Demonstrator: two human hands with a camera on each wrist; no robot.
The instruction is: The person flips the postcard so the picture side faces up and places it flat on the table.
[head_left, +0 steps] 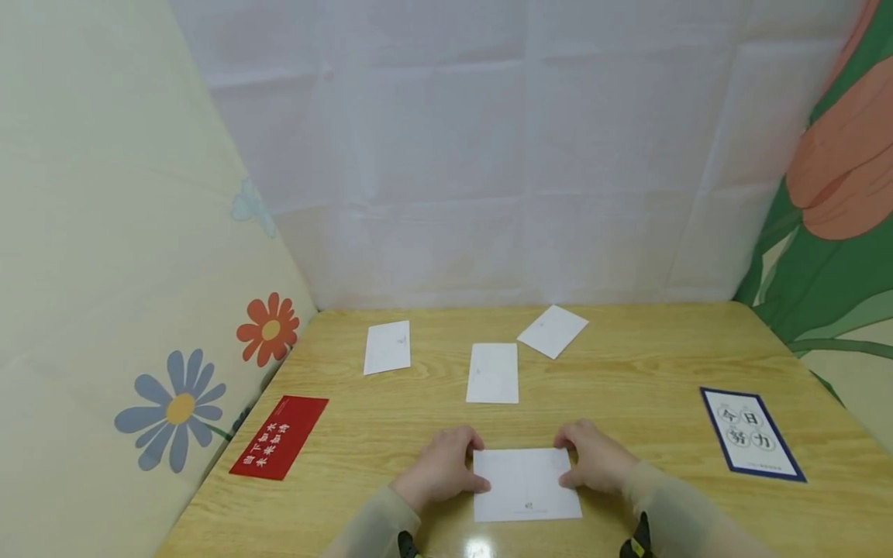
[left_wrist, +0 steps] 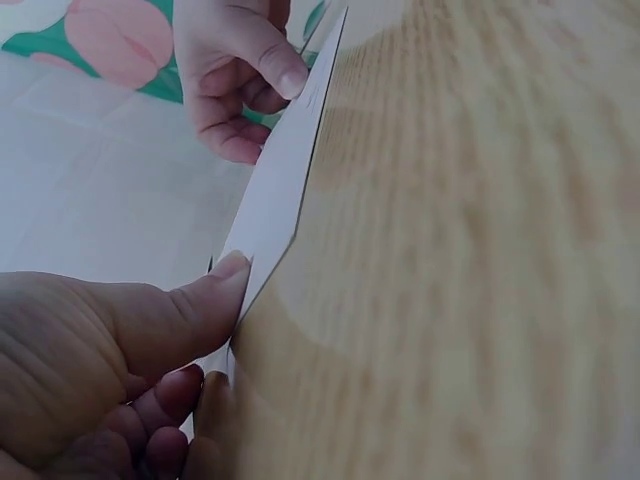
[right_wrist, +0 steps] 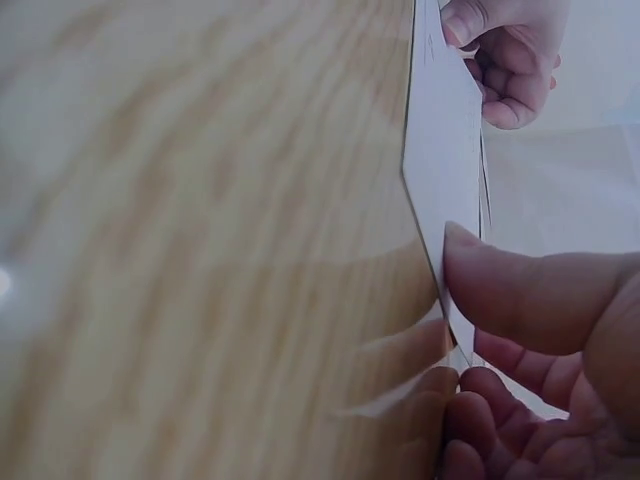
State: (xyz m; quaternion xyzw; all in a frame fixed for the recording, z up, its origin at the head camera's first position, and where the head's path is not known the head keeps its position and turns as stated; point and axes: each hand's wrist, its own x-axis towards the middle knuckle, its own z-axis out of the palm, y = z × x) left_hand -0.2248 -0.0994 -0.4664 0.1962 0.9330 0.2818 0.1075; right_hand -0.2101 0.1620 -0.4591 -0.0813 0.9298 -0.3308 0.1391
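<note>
Both hands meet at a white card [head_left: 525,482] near the table's front, its blank-looking side up with a tiny green mark at the lower edge. At the card's left edge my left hand [head_left: 445,467] pinches it, the thumb lying on top and the other fingers curled beside and under the edge. On the opposite edge my right hand [head_left: 598,457] pinches it in the same way. In the left wrist view the card [left_wrist: 275,185] is seen nearly edge-on, close over the wood. The right wrist view shows the thumb [right_wrist: 530,290] pressed on its face.
Three white cards lie farther back on the wooden table [head_left: 628,349]: a left one [head_left: 387,347], a middle one [head_left: 493,373] and a tilted one [head_left: 553,332]. A red card [head_left: 279,438] with white writing lies left, a blue-bordered card [head_left: 753,434] right. White cloth [head_left: 488,155] hangs behind.
</note>
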